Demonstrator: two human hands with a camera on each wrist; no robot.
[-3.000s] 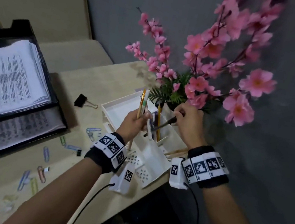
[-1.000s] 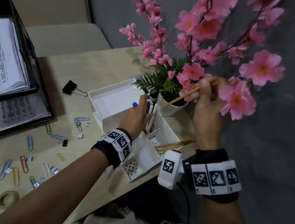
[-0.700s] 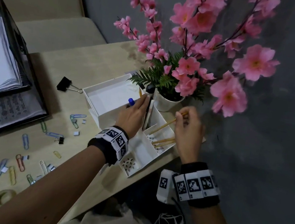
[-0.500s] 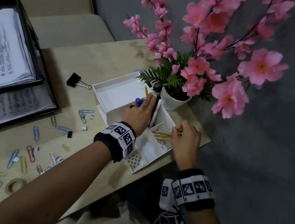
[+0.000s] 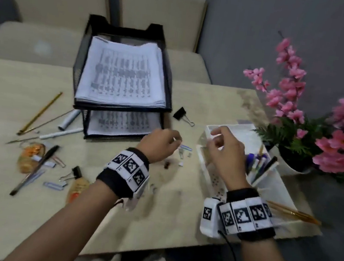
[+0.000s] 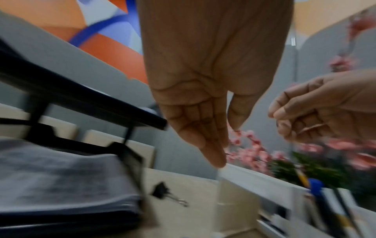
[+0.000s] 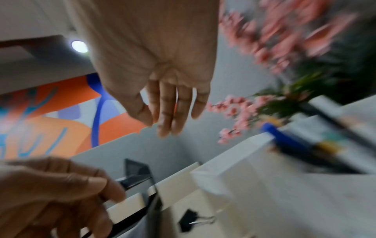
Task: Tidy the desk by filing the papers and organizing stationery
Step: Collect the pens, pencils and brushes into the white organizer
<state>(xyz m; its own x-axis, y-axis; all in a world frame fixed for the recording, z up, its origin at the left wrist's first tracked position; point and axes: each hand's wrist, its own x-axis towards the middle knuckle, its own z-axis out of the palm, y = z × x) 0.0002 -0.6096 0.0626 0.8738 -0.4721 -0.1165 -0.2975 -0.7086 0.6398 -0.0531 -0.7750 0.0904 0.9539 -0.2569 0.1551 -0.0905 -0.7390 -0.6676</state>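
Nearest you, your two forearms reach out over the desk (image 5: 192,102), each with a marker band at the wrist. Your left hand (image 5: 158,145) hovers above a scatter of paper clips (image 5: 184,151) near the middle of the desk; its fingers hang loosely curled and the wrist view shows nothing between them. Your right hand (image 5: 224,151) hangs over the near edge of the white organizer (image 5: 277,189), fingers relaxed and slightly bent, empty as well.

To your left lie more loose things: a black pen (image 5: 35,168) across a blurred orange item, small binder clips, more paper clips, and farther out a yellow pencil (image 5: 41,113) and a white marker (image 5: 69,119).

On your right, the organizer's upright slot holds several pens (image 5: 259,162), one with a blue cap, and two pencils (image 5: 292,212) lie flat in its near compartment. Its far tray looks bare, though motion blur hides detail.

Beyond your left hand a black binder clip (image 5: 182,115) sits between the organizer and the black paper tray (image 5: 169,81). The tray's two tiers both hold printed papers (image 5: 121,74). At the far right, a white pot of pink flowers (image 5: 339,143) stands just behind the organizer.
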